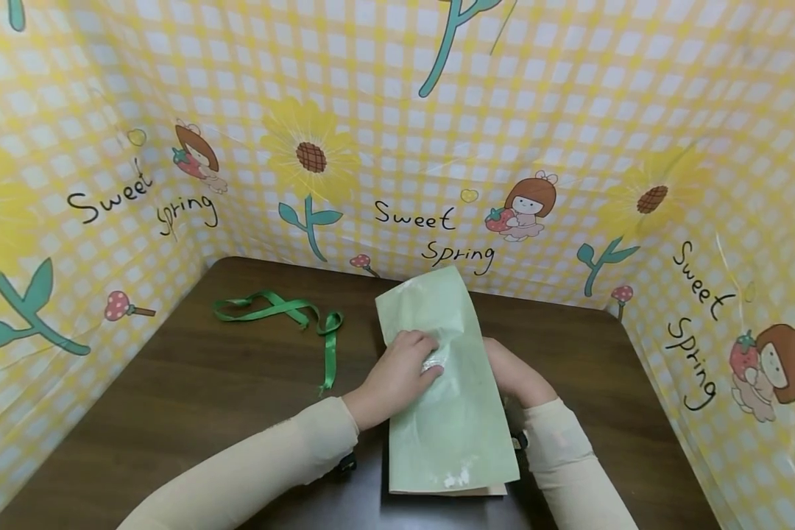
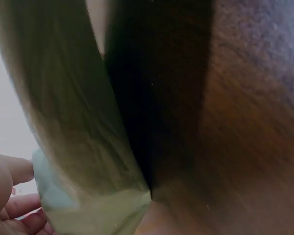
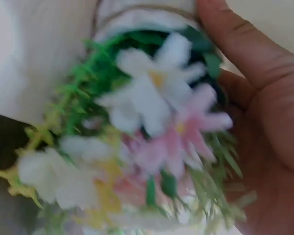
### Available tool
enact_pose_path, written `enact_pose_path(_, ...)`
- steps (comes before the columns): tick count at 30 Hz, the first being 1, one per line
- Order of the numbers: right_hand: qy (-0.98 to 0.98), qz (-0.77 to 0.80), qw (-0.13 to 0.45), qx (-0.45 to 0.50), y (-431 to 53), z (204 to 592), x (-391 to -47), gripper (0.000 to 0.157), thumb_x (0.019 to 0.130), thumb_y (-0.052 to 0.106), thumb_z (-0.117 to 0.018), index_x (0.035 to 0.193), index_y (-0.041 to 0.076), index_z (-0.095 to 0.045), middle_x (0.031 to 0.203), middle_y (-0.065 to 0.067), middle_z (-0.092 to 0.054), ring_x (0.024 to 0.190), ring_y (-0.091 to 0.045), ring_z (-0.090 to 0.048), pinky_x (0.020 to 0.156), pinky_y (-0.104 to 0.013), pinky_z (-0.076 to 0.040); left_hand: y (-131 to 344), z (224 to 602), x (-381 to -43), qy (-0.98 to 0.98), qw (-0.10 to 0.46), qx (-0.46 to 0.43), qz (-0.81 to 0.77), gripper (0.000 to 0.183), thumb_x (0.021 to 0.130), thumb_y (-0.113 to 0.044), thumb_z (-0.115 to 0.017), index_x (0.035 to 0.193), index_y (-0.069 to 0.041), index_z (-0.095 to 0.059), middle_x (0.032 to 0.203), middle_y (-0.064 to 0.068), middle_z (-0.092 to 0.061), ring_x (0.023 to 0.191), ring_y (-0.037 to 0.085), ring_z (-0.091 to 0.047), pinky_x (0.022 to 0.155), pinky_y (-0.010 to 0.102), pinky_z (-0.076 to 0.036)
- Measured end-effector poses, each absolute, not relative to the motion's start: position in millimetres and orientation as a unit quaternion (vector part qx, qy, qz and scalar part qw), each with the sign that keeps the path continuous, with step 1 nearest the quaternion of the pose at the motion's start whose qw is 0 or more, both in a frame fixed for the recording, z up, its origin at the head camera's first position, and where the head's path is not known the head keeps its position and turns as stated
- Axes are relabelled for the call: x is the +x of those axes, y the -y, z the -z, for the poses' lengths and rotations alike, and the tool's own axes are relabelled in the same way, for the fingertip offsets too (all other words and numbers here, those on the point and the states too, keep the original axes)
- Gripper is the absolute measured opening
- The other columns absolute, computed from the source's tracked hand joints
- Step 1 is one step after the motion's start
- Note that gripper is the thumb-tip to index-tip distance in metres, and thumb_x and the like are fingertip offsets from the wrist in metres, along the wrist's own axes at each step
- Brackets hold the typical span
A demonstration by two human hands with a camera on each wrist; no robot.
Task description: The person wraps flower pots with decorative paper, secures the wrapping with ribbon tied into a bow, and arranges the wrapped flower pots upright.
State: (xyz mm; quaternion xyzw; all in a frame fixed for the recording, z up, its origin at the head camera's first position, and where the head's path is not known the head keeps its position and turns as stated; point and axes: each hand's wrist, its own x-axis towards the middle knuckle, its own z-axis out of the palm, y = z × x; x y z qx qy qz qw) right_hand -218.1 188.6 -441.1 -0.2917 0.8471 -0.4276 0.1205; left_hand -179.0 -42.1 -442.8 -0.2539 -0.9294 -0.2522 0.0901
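Green paper [image 1: 460,434] stretches from near to far across the middle of the table [image 1: 252,368], its face pinched by the left hand [image 1: 397,372]. Right hand [image 3: 272,115] (mostly behind the paper) grips a flower bouquet [image 3: 154,129]. Green ribbon [image 1: 330,357] lies left.

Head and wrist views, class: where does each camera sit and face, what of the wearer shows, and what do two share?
Head: on the head, facing forward and down at a pale green paper sheet and dark brown wooden table; left hand and both cream sleeves show.
Left wrist: on that wrist, facing the sheet's edge and table; fingers show lower left.
Right wrist: on that wrist, facing a white-and-pink flower bouquet; right hand shows at right.
Head and left wrist share the sheet, table and left hand.
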Motion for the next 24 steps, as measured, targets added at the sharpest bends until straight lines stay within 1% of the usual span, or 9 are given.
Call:
enact_pose_path(3,-0.866,0.407,0.115,-0.269,-198,435,-219,0.019,0.106,0.022,-0.056,0.089,0.017,-0.064,0.092,0.004,-0.064,0.085,-0.014,-0.057,0.079,-0.034,-0.049,41,446,-179,0.933,0.099,-0.258,0.231,0.036,0.099,-0.032,-0.070,0.126,-0.008,-0.067,0.127,0.005,-0.065,0.117,0.025,-0.056,0.104,0.038,-0.047)
enact_pose_path(5,-0.862,0.431,0.125,-0.237,-204,430,-219,0.022,0.108,0.026,-0.053,0.098,0.015,-0.069,0.098,0.000,-0.068,0.089,-0.017,-0.061,0.082,-0.038,-0.050,42,447,-179,0.933,0.104,-0.262,0.222,0.035,0.099,-0.032,-0.069,0.125,-0.008,-0.068,0.125,0.005,-0.066,0.116,0.025,-0.057,0.103,0.038,-0.047)
enact_pose_path(8,-0.837,0.495,0.150,-0.179,-210,424,-217,0.043,0.112,0.035,-0.042,0.099,0.005,-0.070,0.096,-0.009,-0.067,0.090,-0.023,-0.061,0.090,-0.043,-0.048,42,446,-179,0.935,0.107,-0.266,0.211,0.034,0.100,-0.033,-0.069,0.124,-0.008,-0.068,0.124,0.005,-0.066,0.116,0.024,-0.057,0.103,0.038,-0.047)
enact_pose_path(9,-0.834,0.506,0.151,-0.162,-211,423,-216,0.048,0.112,0.039,-0.041,0.099,0.003,-0.072,0.098,-0.007,-0.068,0.092,-0.020,-0.062,0.093,-0.043,-0.047,42,446,-179,0.935,0.108,-0.266,0.207,0.034,0.100,-0.033,-0.069,0.123,-0.009,-0.069,0.123,0.004,-0.067,0.116,0.024,-0.057,0.103,0.038,-0.047)
enact_pose_path(11,-0.838,0.506,0.146,-0.145,-212,421,-214,0.052,0.110,0.043,-0.045,0.091,0.001,-0.070,0.086,-0.006,-0.065,0.082,-0.017,-0.059,0.087,-0.041,-0.048,42,445,-178,0.936,0.109,-0.267,0.201,0.034,0.100,-0.034,-0.068,0.123,-0.008,-0.069,0.123,0.004,-0.067,0.115,0.024,-0.057,0.102,0.038,-0.048)
enact_pose_path(13,-0.852,0.486,0.136,-0.136,-213,421,-212,0.051,0.107,0.045,-0.052,0.082,0.002,-0.065,0.073,-0.002,-0.054,0.068,-0.015,-0.050,0.073,-0.037,-0.047,42,444,-177,0.937,0.109,-0.269,0.195,0.034,0.100,-0.034,-0.068,0.122,-0.008,-0.070,0.123,0.005,-0.067,0.115,0.024,-0.057,0.102,0.038,-0.048)
enact_pose_path(16,-0.879,0.442,0.109,-0.146,-217,425,-210,0.039,0.103,0.035,-0.063,0.077,0.006,-0.063,0.070,0.000,-0.049,0.063,-0.015,-0.044,0.061,-0.032,-0.043,41,443,-175,0.938,0.107,-0.274,0.186,0.035,0.100,-0.035,-0.068,0.120,-0.006,-0.071,0.124,0.006,-0.066,0.115,0.025,-0.057,0.102,0.038,-0.049)
enact_pose_path(20,-0.900,0.403,0.071,-0.150,-220,434,-208,0.030,0.101,0.027,-0.066,0.078,0.009,-0.067,0.095,-0.003,-0.062,0.086,-0.019,-0.057,0.075,-0.032,-0.048,42,444,-175,0.939,0.109,-0.277,0.174,0.035,0.101,-0.036,-0.067,0.119,-0.007,-0.071,0.124,0.006,-0.066,0.115,0.024,-0.057,0.102,0.037,-0.049)
enact_pose_path(24,-0.913,0.377,0.056,-0.143,-218,441,-207,0.035,0.100,0.030,-0.068,0.072,0.010,-0.068,0.111,-0.008,-0.063,0.106,-0.025,-0.059,0.088,-0.039,-0.050,45,445,-176,0.938,0.117,-0.282,0.165,0.036,0.101,-0.037,-0.066,0.121,-0.008,-0.071,0.123,0.005,-0.067,0.114,0.022,-0.058,0.101,0.037,-0.050)
